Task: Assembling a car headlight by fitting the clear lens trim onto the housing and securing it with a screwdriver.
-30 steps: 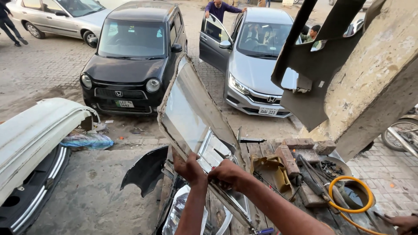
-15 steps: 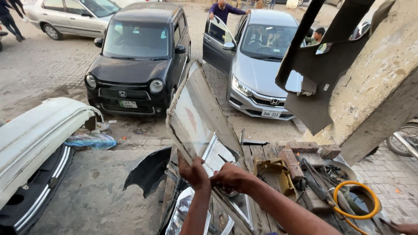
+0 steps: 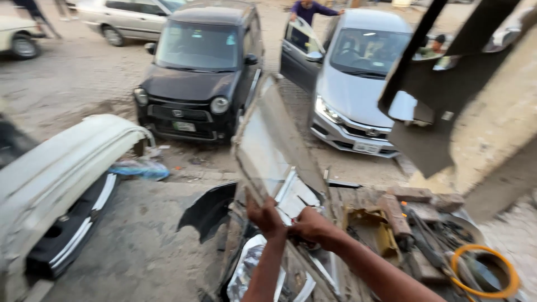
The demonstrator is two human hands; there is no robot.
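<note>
- Left hand (image 3: 265, 215) — grip closed on the lower edge of the grey body panel (image 3: 274, 142), which stands tilted over the scrap pile (image 3: 391, 229).
- Right hand (image 3: 310, 226) clasps the same edge just beside it — panel's long axis rises away toward the black car (image 3: 196, 72).

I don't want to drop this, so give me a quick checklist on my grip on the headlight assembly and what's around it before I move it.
1. Left hand on the headlight assembly: ok, gripping its lower edge.
2. Right hand on it: ok, holding beside the left.
3. Assembly steady: cannot tell, it is tilted up and blurred.
4. Ground to the left: not ok, white bumper and black panel piece lie there.
5. Right side: not ok, bricks and orange hose crowd it.
6. Black car ahead: ok, apart.
</note>
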